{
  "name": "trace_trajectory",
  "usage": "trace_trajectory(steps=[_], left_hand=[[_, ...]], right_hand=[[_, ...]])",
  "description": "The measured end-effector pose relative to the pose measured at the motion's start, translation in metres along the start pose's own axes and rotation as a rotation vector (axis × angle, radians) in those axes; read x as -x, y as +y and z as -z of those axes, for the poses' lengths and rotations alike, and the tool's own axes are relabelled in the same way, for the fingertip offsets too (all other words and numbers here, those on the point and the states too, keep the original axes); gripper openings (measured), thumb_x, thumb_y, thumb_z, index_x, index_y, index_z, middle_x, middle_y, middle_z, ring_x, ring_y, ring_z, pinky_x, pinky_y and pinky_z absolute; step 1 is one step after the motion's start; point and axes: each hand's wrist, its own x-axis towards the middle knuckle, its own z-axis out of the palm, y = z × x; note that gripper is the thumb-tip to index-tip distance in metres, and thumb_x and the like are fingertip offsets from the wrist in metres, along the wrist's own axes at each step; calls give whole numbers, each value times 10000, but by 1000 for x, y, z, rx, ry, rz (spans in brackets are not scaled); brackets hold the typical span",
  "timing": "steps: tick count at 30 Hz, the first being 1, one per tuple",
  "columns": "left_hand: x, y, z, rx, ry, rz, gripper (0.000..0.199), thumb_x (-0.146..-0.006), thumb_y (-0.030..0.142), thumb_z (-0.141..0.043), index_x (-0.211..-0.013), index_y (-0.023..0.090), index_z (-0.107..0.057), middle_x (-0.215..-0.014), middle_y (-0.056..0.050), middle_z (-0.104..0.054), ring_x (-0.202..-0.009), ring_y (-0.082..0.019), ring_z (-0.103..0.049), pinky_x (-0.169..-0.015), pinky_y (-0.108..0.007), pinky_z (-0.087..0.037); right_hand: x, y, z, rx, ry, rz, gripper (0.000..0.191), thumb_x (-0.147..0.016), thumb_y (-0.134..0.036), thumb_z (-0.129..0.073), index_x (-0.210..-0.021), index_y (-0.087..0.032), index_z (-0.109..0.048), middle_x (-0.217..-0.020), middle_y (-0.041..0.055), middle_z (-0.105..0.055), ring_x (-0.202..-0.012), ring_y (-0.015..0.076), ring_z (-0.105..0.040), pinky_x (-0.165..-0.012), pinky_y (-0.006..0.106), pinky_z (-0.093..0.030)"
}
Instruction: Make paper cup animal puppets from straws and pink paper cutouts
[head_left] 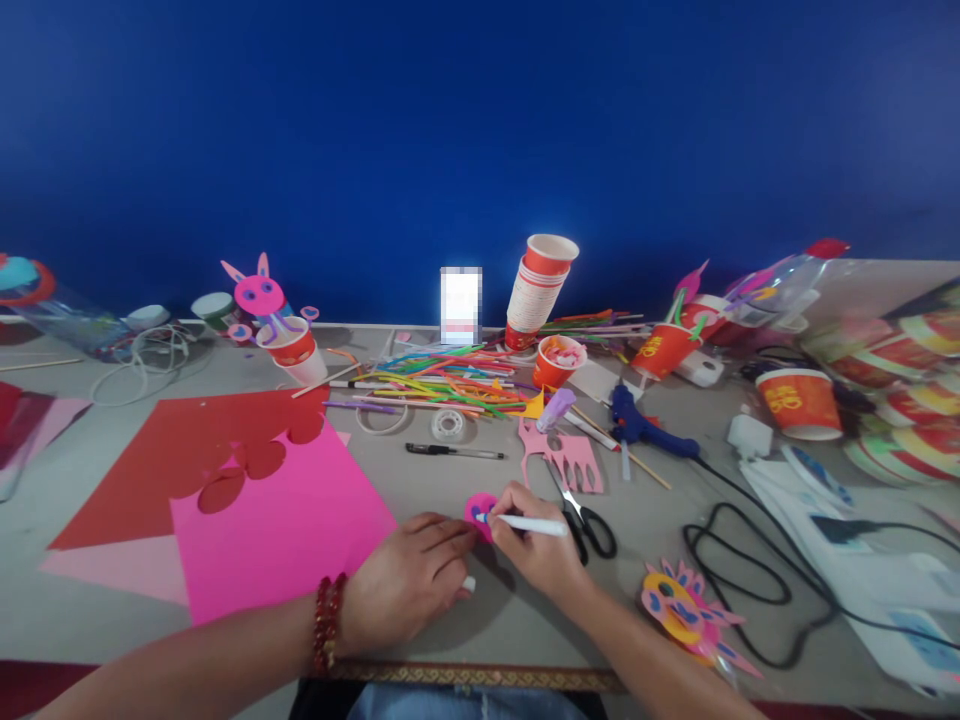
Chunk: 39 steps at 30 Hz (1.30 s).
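A small round piece of pink foam (480,508) with blue spots lies on the table before me. My right hand (529,540) grips a white marker (536,524), its blue tip touching the piece. My left hand (409,580) steadies the piece's left edge with its fingertips. Between the left thumb and fingers pokes out a small white marker cap (469,584). Just beyond the right hand are black-handled scissors (596,532), partly under a cut-out pink scrap (574,458). A black pen (454,452) lies above the left hand.
Pink (285,520) and red sheets (150,450) cover the left side. Colourful pipe cleaners (442,375), paper cups (540,285) and a rabbit figure (260,295) stand behind. At right are a blue glue gun (649,428), its black cord (750,520) and a power strip (832,580).
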Motion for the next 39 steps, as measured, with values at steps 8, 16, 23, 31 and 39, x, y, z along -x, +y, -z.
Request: trace_trajectory(steps=[8,16,23,31,39], left_hand=[[0,1,1,6,13,-1,155,-975,268,-526,-961,150,-625,-1269,-99,-665,-1229,-220,-569,-1021,-386,-455],[0,2,2,2,-9,2,167,-980,278,-515,-975,150,-623,-1280,-103,-656,-1225,-224,-568,-1027,-391,-454],[0,1,1,-2,6,-4,153,-965,282,-550,-984,150,-624,-1263,-107,-662,-1225,-217,-566,-1021,-377,-458],[0,0,2,15,5,-5,144,-969,268,-538,-983,150,-619,-1277,-104,-656,-1233,-214,-562,-1029,-381,-448],[1,1,-1,1,5,5,165,-978,289,-530,-981,155,-626,-1284,-107,-657,-1222,-227,-577,-1016,-390,-459]], right_hand=[[0,1,-1,14,-2,-8,158,-872,-287,-522,-722,-238,-505,-597,-32,-561,-552,151,-540,-542,242,-381],[-1,0,-1,27,5,-9,191,-887,-321,-518,-716,-238,-503,-595,-29,-565,-549,153,-537,-542,242,-385],[-1,2,-2,7,18,4,181,-901,-317,-520,-740,-235,-505,-601,-31,-570,-545,142,-524,-536,235,-386],[-1,2,-1,-2,36,6,182,-904,-317,-529,-746,-228,-512,-611,-24,-579,-552,144,-534,-540,238,-388],[0,0,2,-62,108,-7,191,-890,-274,-532,-708,-217,-522,-587,-33,-540,-513,127,-498,-500,233,-362]])
